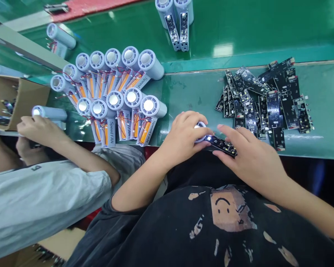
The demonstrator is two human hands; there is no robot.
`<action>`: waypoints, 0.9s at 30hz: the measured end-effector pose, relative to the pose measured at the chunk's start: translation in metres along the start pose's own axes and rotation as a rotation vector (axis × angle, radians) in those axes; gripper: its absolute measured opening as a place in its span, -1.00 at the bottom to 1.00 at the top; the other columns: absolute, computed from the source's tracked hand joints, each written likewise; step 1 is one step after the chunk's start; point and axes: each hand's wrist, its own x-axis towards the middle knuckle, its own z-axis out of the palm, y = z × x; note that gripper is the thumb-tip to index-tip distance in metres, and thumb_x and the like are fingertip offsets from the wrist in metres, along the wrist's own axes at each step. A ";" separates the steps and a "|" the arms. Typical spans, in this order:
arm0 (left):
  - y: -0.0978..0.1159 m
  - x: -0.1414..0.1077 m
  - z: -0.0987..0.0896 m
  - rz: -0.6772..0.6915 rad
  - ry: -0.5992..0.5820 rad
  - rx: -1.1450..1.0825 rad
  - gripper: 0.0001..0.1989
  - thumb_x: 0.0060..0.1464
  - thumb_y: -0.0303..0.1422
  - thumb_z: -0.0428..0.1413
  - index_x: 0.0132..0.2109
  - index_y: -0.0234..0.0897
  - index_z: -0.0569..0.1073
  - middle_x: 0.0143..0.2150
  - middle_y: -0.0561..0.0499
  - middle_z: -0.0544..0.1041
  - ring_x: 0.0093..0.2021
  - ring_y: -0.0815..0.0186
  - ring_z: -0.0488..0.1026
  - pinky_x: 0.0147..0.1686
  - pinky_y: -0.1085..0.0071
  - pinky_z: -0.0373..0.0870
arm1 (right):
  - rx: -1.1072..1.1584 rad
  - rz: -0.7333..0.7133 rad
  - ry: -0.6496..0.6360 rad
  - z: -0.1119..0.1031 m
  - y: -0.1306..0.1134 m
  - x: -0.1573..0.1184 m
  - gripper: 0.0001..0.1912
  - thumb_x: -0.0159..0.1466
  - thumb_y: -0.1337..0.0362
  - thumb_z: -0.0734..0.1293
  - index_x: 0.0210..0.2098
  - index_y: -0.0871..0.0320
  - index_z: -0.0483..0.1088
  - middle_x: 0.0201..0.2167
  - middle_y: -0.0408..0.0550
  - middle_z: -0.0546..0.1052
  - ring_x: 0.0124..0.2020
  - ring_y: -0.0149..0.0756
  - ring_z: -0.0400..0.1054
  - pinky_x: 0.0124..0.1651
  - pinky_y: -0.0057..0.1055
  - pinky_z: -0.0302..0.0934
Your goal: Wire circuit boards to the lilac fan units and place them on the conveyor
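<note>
My left hand (179,137) is wrapped round the head of a small handheld fan (200,129) at the front edge of the bench. A black circuit board (220,144) runs along the fan's handle, and a white light glows at its end near the head. Thumb and fingers of my right hand (253,155) close round the far end of this board and handle. Beyond that hand lies a loose pile of black circuit boards (274,109). Most of the held fan is hidden by my left hand.
Several fans (114,100) with orange batteries stand in rows to the left. Two fans with boards fitted (178,27) are at the back on the green bench (189,89). A co-worker's hand (41,129) holds another fan at far left, near a cardboard box (30,92).
</note>
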 end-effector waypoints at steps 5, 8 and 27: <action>0.001 0.003 -0.001 -0.016 -0.006 -0.021 -0.82 0.17 -0.28 0.25 -0.08 -0.13 0.57 0.00 -0.05 0.49 0.09 0.10 0.34 0.16 0.07 0.27 | 0.014 -0.019 -0.027 -0.015 0.019 -0.014 -0.57 0.42 0.08 0.26 0.17 0.19 0.38 -0.08 0.08 0.55 -0.14 -0.11 0.45 -0.18 -0.24 0.32; 0.003 0.004 -0.002 -0.039 -0.014 -0.037 -0.84 0.17 -0.29 0.25 -0.09 -0.13 0.57 -0.01 -0.04 0.48 0.07 0.12 0.36 0.15 0.09 0.27 | 0.133 -0.067 -0.020 0.001 0.026 -0.019 -0.68 0.42 0.17 0.27 0.05 0.20 0.48 -0.10 0.08 0.56 -0.09 -0.10 0.44 -0.01 -0.15 0.34; 0.008 0.007 -0.001 -0.098 -0.056 -0.032 -0.82 0.10 -0.34 0.29 -0.11 -0.16 0.59 0.00 -0.05 0.48 0.04 0.10 0.38 0.08 0.07 0.35 | 0.106 -0.199 0.180 0.042 0.013 -0.015 -0.74 0.40 0.36 0.29 0.04 0.14 0.50 -0.11 0.07 0.55 -0.14 -0.20 0.39 -0.09 -0.27 0.30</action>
